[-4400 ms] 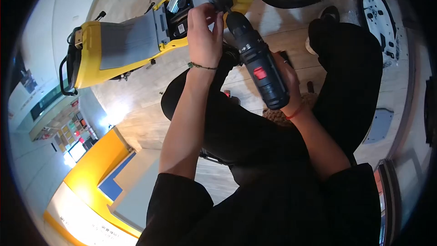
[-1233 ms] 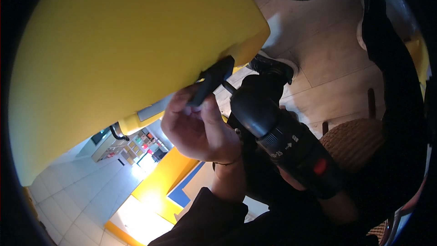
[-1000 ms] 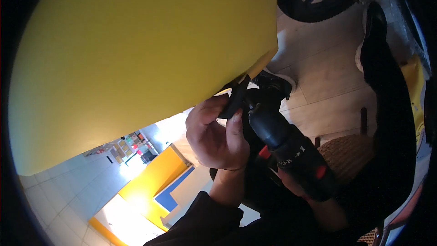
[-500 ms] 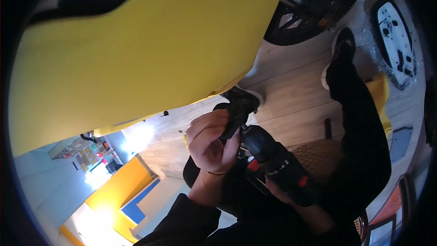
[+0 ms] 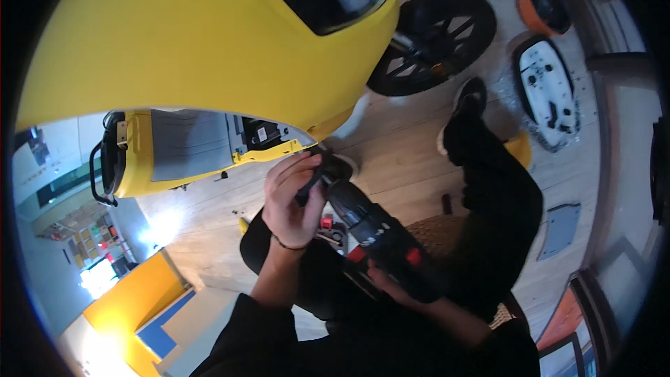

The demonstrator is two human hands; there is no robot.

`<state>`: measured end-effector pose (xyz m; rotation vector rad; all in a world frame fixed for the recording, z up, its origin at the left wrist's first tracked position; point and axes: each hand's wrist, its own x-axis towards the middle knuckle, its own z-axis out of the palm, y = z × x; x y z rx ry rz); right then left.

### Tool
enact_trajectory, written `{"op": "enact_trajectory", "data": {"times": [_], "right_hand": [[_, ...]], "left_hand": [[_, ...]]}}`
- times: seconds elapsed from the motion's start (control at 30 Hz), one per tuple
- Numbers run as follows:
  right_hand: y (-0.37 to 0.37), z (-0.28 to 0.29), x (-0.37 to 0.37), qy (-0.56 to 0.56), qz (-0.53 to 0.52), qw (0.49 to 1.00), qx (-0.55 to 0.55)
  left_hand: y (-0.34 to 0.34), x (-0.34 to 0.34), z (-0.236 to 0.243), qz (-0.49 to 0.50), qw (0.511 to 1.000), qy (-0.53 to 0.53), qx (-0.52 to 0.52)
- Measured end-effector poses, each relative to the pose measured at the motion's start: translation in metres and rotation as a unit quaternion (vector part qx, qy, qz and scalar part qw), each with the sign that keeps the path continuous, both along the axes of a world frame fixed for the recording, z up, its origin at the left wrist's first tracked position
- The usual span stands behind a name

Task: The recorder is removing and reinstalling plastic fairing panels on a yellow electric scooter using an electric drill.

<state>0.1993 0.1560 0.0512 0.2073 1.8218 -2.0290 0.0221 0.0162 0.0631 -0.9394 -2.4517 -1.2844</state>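
Note:
My right hand (image 5: 391,285) is wrapped round the handle of a black and red cordless drill (image 5: 373,227), which points up and to the left. My left hand (image 5: 285,202) is closed on a dark part (image 5: 319,171) at the drill's tip. That part's exact kind is hard to make out, and the fingers cover some of it. The drill's chuck end meets or nearly meets the part; the bit itself is hardly visible. Both hands are above my lap, close to the lower edge of a large yellow vehicle body (image 5: 209,42).
A black spoked wheel (image 5: 433,42) stands beyond the yellow body. On the wooden floor lie a white and black panel (image 5: 548,91) on clear film, an orange bowl-shaped piece (image 5: 532,14) and a grey flat plate (image 5: 560,230). Small tools or parts (image 5: 331,230) lie below my left hand.
The view has shifted, so the yellow body's dark window and grey-lined interior now show. Both hands appear further left in the picture, still with the drill against or near the dark part.

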Motion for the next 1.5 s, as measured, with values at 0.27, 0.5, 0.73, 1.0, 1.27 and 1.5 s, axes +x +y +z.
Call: {"op": "enact_trajectory", "data": {"times": [0.27,0.5,0.73,1.0,1.27,1.5], "right_hand": [[-0.022,0.053,0.022,0.23,-0.105,0.967,0.016],[-0.008,0.077,0.078,0.188,-0.095,0.975,-0.07],[0.086,0.135,0.09,0.072,-0.181,0.965,-0.176],[0.235,0.064,0.102,0.032,-0.409,0.859,0.305],[0.256,-0.074,0.136,-0.1,-0.191,0.833,0.509],[0.239,-0.131,0.137,-0.178,0.025,0.83,0.527]], "left_hand": [[-0.017,0.053,0.084,0.164,0.977,-0.09,0.106],[-0.043,0.106,0.091,0.235,0.768,-0.36,0.475],[-0.047,0.178,0.066,0.128,0.701,-0.496,0.495],[-0.029,0.224,0.049,0.137,0.758,-0.529,0.357],[-0.017,0.238,0.044,0.115,0.73,-0.577,0.348],[-0.021,0.245,0.038,0.132,0.716,-0.599,0.332]]}}
